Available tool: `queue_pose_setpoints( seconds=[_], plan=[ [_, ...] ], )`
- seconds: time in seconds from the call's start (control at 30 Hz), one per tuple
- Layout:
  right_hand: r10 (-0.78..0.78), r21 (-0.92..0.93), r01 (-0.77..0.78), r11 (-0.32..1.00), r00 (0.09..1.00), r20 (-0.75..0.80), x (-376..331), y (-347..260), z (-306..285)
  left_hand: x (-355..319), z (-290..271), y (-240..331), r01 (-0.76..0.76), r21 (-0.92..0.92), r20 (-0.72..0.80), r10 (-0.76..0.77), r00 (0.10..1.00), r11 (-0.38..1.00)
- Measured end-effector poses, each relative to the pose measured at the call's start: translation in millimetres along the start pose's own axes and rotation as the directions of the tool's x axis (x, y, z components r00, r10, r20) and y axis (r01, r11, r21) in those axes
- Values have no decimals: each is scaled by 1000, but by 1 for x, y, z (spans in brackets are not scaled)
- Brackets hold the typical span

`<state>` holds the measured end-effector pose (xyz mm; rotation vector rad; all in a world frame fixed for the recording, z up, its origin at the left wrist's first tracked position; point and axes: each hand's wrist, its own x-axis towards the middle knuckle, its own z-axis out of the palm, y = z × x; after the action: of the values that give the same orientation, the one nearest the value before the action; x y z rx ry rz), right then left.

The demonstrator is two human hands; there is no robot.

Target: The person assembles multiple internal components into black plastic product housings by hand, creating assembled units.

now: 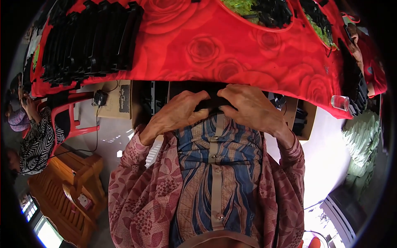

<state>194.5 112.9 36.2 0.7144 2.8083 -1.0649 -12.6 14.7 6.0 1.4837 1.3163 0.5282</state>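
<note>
Both of my hands meet just below the table's front edge, close to my chest. My left hand (175,113) and my right hand (250,107) are closed together on one small black part (210,104), which shows only between the fingers. Its shape is mostly hidden. My patterned sleeves and blue striped shirt fill the lower middle of the view.
A table with a red rose-print cloth (215,49) spans the top. Rows of black parts (89,39) lie at its left; red trays (264,16) with black and green pieces at the back right. Open cardboard boxes (142,103) sit under the table. A clear cup (340,102), a seated person (35,136) and wooden furniture (66,186) are around.
</note>
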Motion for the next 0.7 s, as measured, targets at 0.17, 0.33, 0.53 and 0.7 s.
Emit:
queue_pose_setpoints(
  seconds=[0.17,0.33,0.53,0.7],
  plan=[
    [-54,-44,55,998,998,23,0,4,25,-2,3,-12,-26,187,34,20,999,982],
    [-49,-47,48,998,998,-29,-5,1,43,-3,5,-4,-40,289,102,10,995,956],
    [-30,-3,30,1000,997,-66,-9,4,51,-4,10,4,-11,394,141,-49,989,919],
    [-29,-20,28,999,998,-48,-12,3,52,1,12,-7,-43,396,177,-30,984,917]
  ],
)
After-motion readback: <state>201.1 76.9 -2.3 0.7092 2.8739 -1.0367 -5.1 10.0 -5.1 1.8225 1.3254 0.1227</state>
